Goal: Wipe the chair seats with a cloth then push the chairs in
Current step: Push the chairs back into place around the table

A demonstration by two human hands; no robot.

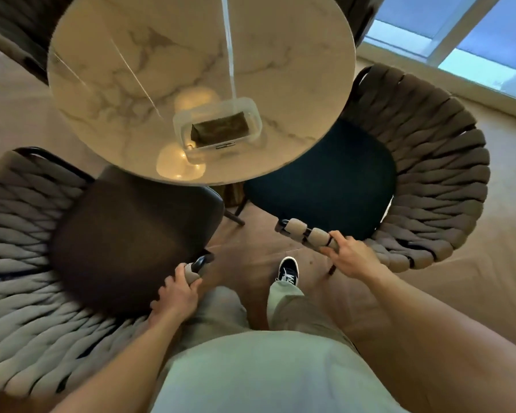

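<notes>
One round marble-topped table (pixel 149 70) fills the upper middle of the head view. Two woven-rope chairs stand at its near edge: the left chair (pixel 21 293) with a dark brown seat cushion (pixel 131 234), the right chair (pixel 438 174) with a black seat cushion (pixel 325 180). The far edges of both seats reach under the table rim. Parts of two more dark chairs show at the top, one at the upper left corner (pixel 15 28) and one behind the table's upper right (pixel 361 13).

One clear plastic container (pixel 255 117) sits on the table near its front edge, and inside it lies one folded dark cloth (pixel 221 129).

The person stands between the two near chairs, both arms stretched forward and down. The left hand (pixel 178 293) has its fingers curled round the rope-wrapped end of the left chair's arm rail. The right hand (pixel 350 257) grips the wrapped arm rail of the right chair, fingers closed over it. One black-and-white sneaker (pixel 288 271) shows on the floor between the hands.
</notes>
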